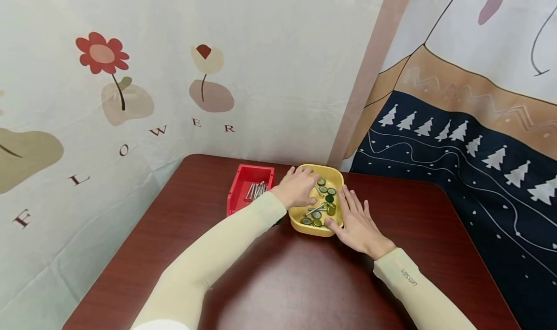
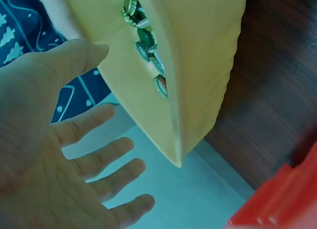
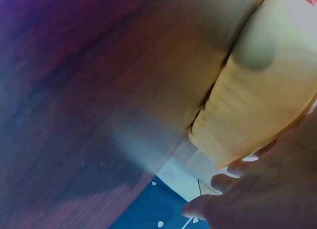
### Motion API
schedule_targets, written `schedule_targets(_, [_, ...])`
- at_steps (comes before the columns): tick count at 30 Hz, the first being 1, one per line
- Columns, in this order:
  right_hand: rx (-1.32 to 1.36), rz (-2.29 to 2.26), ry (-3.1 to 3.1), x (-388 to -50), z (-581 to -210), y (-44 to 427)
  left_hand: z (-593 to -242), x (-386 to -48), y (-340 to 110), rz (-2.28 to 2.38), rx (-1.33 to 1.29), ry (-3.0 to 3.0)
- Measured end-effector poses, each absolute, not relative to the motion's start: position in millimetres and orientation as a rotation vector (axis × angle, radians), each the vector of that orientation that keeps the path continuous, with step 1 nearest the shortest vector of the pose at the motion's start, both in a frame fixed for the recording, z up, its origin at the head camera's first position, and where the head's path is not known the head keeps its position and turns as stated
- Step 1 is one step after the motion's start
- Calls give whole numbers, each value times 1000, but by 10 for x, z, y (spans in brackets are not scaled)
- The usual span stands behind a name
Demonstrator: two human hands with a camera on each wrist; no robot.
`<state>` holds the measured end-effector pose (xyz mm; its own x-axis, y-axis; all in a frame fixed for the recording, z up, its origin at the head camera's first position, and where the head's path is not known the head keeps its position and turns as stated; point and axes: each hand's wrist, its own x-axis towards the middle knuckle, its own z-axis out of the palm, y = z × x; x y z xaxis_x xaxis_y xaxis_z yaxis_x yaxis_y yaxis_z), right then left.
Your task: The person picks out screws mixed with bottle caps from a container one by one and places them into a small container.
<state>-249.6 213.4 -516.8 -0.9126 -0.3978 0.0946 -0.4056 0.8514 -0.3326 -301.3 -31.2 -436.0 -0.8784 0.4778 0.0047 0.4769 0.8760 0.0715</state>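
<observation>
A yellow tub (image 1: pixel 311 230) with rounded corners holds several green and silver bottle caps (image 1: pixel 329 198) and a few metal screws or nails (image 1: pixel 315 209). My left hand (image 1: pixel 298 187) reaches over the tub's left rim, fingers spread and loosely extended, nothing in its grasp. In the left wrist view the same hand (image 2: pixel 64 135) hovers beside the tub's wall, caps (image 2: pixel 145 38) visible inside. Against the tub's right side rests my right hand (image 1: pixel 359 223), fingers fairly straight, its thumb near the rim. The right wrist view has this hand (image 3: pixel 267 189) dark and partly cut off beside the yellow wall.
Left of the tub stands a red bin (image 1: pixel 237 187) with several metal screws or nails (image 1: pixel 256 191) in it, partly behind the left forearm. Both containers sit toward the back of a dark reddish-brown table (image 1: pixel 278 281). A printed cloth (image 1: pixel 278 78) hangs behind.
</observation>
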Motion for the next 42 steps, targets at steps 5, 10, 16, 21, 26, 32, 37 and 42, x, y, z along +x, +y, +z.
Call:
schedule_targets(5, [652,549,-3011,-2497,-5167,2119,-4404,-3025,-202,42,757,2982])
schedule_targets(10, [658,547,-3006,-2493,-5183,2117,-4474,-3081,-88,-46,779,2940])
schedule_targets(16, [665,556,-2994,-2488,-5178,2116,-4806,-3404,75,-164,781,2907])
schedule_targets(21, [667,546,-2997,-2486,-5157,2114,-5076,-3673,175,-219,740,2865])
schedule_targets(26, [664,543,-3001,-2497,-5150,2110,-5299,-3921,221,-237,775,2854])
schedule_targets(32, [660,537,-2997,-2506,-5166,2118,-5206,-3892,278,-231,736,2871])
schedule_targets(37, [656,533,-3001,-2498,-5171,2131,-5189,-3872,329,-211,645,2862])
schedule_targets(42, [653,542,-3002,-2491,-5172,2130,-5381,-4040,391,-248,654,2808])
